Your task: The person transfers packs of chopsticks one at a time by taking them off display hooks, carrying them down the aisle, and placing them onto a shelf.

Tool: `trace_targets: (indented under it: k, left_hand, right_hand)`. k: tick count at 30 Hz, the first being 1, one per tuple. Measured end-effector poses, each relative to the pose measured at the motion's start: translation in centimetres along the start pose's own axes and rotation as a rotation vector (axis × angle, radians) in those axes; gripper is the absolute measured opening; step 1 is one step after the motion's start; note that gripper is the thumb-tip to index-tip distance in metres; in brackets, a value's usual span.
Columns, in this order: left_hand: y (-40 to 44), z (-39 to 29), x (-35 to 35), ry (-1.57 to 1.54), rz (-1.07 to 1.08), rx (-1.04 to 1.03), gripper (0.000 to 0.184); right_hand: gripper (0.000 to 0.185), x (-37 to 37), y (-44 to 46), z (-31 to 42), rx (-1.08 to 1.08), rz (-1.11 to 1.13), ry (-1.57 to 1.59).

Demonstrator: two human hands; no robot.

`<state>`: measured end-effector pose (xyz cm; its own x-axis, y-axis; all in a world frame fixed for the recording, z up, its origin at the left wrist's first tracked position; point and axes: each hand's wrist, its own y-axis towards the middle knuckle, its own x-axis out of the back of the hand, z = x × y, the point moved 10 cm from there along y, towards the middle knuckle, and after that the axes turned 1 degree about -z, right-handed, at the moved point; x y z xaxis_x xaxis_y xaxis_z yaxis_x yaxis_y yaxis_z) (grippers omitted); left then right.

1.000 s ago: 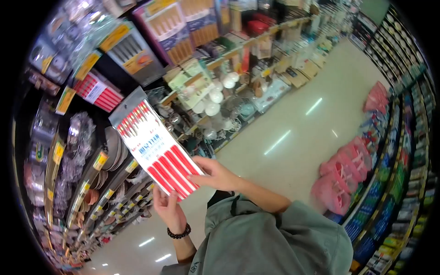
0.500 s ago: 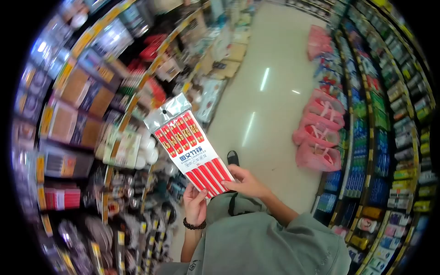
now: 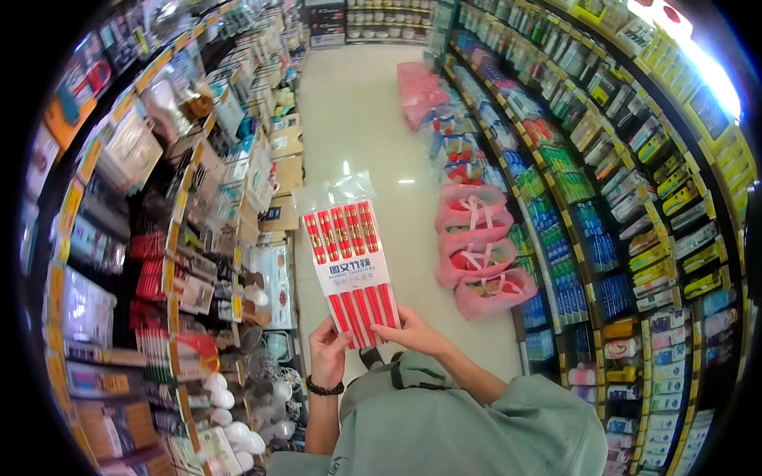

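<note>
A clear plastic pack of red chopsticks (image 3: 349, 266) with gold patterns and a white label with blue lettering is held upright in front of my body. My left hand (image 3: 327, 355), with a dark bead bracelet at the wrist, pinches its lower left corner, thumb on the front. At the lower right edge, my right hand (image 3: 413, 332) grips the pack, also thumb in front. The fingers behind the pack are hidden.
Shelves of kitchenware (image 3: 178, 278) line the left side of an aisle floor (image 3: 357, 95). Pink plastic bags (image 3: 494, 292) stand along the right shelves, which hold many packaged goods (image 3: 567, 293). More shelves (image 3: 389, 17) stand at the far end.
The view has swung right to look down the aisle. The pack has gone from tilted to nearly upright, still held in both hands.
</note>
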<state>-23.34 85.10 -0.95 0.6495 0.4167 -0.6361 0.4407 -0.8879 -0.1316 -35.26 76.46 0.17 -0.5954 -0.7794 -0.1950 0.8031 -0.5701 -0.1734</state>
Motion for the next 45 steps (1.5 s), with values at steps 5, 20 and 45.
trace_targets:
  k: [5, 20, 45]
  left_hand:
    - [7.8, -1.3, -0.8, 0.152, 0.04, 0.049, 0.039]
    - [36.8, -1.7, -1.3, 0.398, 0.007, 0.139, 0.036]
    - [93.2, -7.2, -1.4, 0.383, 0.033, 0.155, 0.037]
  right_hand:
    - [0.025, 2.8, 5.4, 2.7, 0.006, -0.116, 0.099]
    - [0.032, 17.4, 32.0, 5.0, 0.025, -0.129, 0.01]
    - [0.037, 38.3, 82.2, 16.1, -0.09, -0.115, -0.078]
